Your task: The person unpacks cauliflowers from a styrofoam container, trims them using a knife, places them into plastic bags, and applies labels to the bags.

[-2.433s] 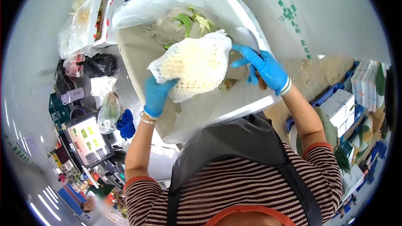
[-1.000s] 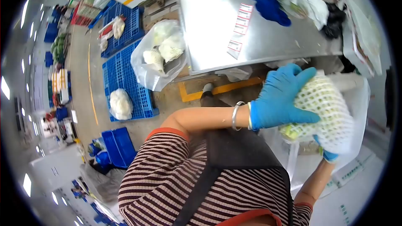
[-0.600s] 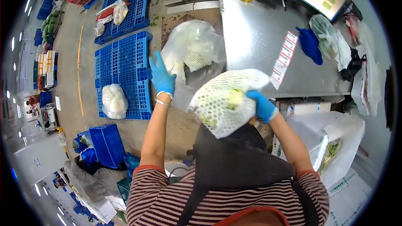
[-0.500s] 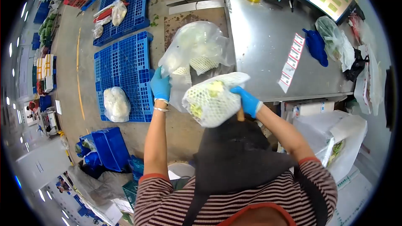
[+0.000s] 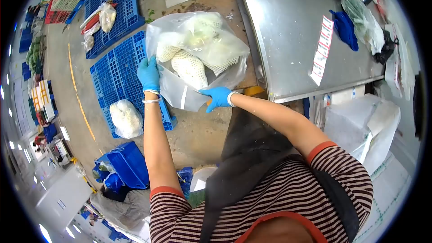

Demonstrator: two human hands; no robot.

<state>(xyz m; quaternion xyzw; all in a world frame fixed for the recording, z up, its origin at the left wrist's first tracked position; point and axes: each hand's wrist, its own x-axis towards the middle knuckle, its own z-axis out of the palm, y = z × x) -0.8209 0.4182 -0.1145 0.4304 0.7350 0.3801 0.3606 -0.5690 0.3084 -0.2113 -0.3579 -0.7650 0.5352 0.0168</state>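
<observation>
A large clear plastic bag [image 5: 180,91] is spread open in front of me. Inside lie several pale vegetables in white foam nets [image 5: 189,68], their exact kind hard to make out. My left hand [image 5: 149,75] is closed on the bag's left edge, the fingers gripping the plastic. At the bag's near right edge, my right hand [image 5: 218,98] pinches the rim between thumb and fingers. Both hands wear blue gloves.
Blue pallets [image 5: 118,81] are on the floor at left, one bearing a filled plastic bag [image 5: 126,118]. A metal table [image 5: 288,58] at right holds a label strip [image 5: 322,51] and a blue cloth [image 5: 345,30]. A blue crate [image 5: 130,164] stands lower left.
The net-wrapped vegetable that my right hand held outside is now in the bag. My right hand has let it go and taken the bag's rim. The bag's mouth is wider.
</observation>
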